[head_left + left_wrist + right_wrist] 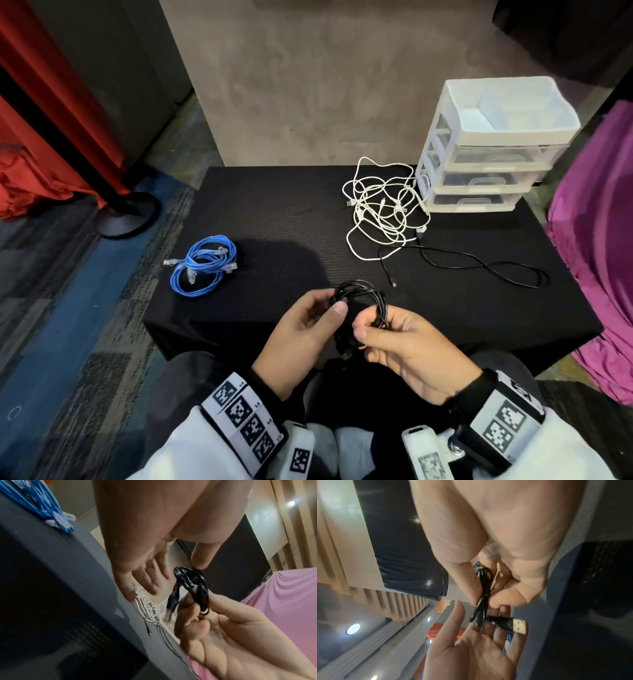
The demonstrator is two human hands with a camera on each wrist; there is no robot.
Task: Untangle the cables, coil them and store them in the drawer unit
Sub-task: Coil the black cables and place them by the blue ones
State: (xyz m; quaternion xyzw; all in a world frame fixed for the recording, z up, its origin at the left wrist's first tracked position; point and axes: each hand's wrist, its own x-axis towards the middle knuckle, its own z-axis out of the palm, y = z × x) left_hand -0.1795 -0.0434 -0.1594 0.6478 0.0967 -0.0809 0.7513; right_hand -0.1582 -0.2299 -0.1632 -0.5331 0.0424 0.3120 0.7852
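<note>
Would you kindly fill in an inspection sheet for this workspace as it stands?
Surface: black table, cloth-covered.
Job's things: drawer unit at back right, drawers shut.
Clutter: nothing seen.
Grippers: right hand pinches the black coil; left hand touches it with its thumb, fingers relaxed.
Cables: blue cables coiled at left; white cables tangled beside the unit; loose black cable uncoiled.
Surroundings: red drape left, purple cloth right.

We found no words, brands or signs we could read; the wrist bands point(245, 416) carried only square black-and-white coded markers, with a tiny mark beside each that was too small for us to make out
</note>
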